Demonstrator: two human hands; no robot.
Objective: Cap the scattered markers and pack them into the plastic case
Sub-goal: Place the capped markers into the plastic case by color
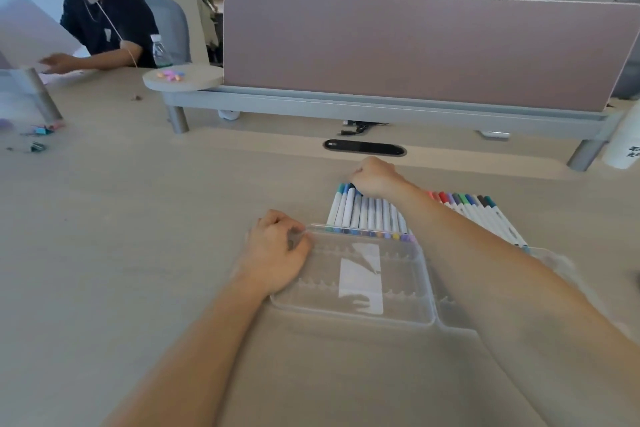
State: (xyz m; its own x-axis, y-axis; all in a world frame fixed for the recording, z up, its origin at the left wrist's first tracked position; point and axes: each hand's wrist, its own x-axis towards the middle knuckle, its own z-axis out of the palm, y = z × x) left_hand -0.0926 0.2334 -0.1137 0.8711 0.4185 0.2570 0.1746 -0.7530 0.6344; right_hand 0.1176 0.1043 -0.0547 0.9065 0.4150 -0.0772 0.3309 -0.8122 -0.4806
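Pale desk (138, 218) under a pink divider (415, 52); the plastic case (408, 291) lies open, seemingly empty, left hand (277, 253) gripping its far corner. Right hand (375, 177) curls round a cap in the left row of markers (367, 215); a second row (485, 215) lies beside; packing looks unstarted.

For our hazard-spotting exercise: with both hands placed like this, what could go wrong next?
The right hand grips one marker in a close row; neighbours may roll. The right forearm crosses the second row and could sweep it. The left hand holds the plastic case at one corner, so it may swivel.
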